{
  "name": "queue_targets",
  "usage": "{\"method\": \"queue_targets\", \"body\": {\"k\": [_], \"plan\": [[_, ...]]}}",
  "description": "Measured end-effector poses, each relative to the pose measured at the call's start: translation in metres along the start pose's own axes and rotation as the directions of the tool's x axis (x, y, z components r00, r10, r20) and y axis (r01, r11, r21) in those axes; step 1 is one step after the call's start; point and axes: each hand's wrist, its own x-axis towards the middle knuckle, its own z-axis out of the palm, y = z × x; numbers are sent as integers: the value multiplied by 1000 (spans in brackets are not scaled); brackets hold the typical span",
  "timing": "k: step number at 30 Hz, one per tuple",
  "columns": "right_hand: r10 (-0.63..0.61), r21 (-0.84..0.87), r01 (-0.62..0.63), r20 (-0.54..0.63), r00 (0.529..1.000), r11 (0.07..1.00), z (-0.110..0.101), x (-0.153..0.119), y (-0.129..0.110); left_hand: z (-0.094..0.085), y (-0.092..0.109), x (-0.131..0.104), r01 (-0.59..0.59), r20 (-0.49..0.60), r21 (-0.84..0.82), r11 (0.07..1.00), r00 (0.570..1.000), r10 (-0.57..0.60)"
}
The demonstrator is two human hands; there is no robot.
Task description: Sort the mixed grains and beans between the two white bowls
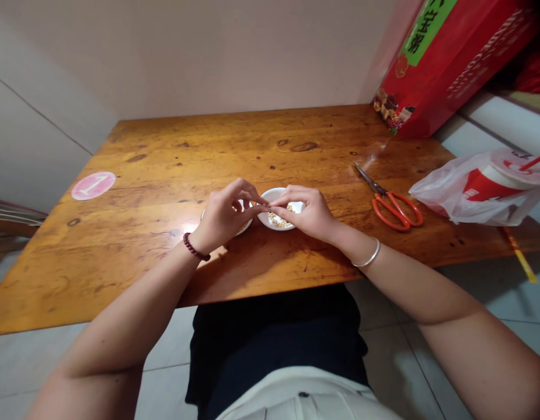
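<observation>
Two small white bowls stand side by side near the table's front edge. My left hand (228,213) is over the left bowl (244,229) and hides most of it and its contents. In the right bowl (272,195) lie small round pale-yellow pieces (277,221) that look like dried beans. My right hand (308,211) hovers over this bowl's right side. The thumbs and fingers of both hands are pinched, and their tips meet above the left rim of the right bowl. Whatever sits between the fingertips is too small to make out.
On the wooden table (208,146), orange-handled scissors (387,201) lie to the right. Beyond them are a plastic bag (445,186) around a lidded red-and-white cup (493,181) and a large red box (453,70). A pink sticker (93,185) marked 1 is at left. A wall closes the back.
</observation>
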Motion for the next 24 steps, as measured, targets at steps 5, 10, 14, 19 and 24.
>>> {"method": "queue_targets", "body": {"k": [5, 10, 14, 19, 24], "plan": [[15, -97, -19, -37, 999, 995, 0, -1, -3, -1, 1, 1, 37, 9, 5, 999, 999, -37], [46, -81, -48, -34, 998, 996, 1, -2, -2, -1, 5, 2, 118, 65, -114, 986, 992, -111], [68, -50, -69, -29, 997, 996, 2, -3, 1, 0, 6, 2, 193, 142, -249, 949, 977, -162], [96, -8, -97, -37, 995, 995, 4, -3, 2, -1, 6, 3, 224, 167, -272, 936, 969, -183], [135, 60, -132, -54, 989, 989, 5, -2, 2, -2, 5, 3, 233, 174, -262, 937, 966, -192]]}}
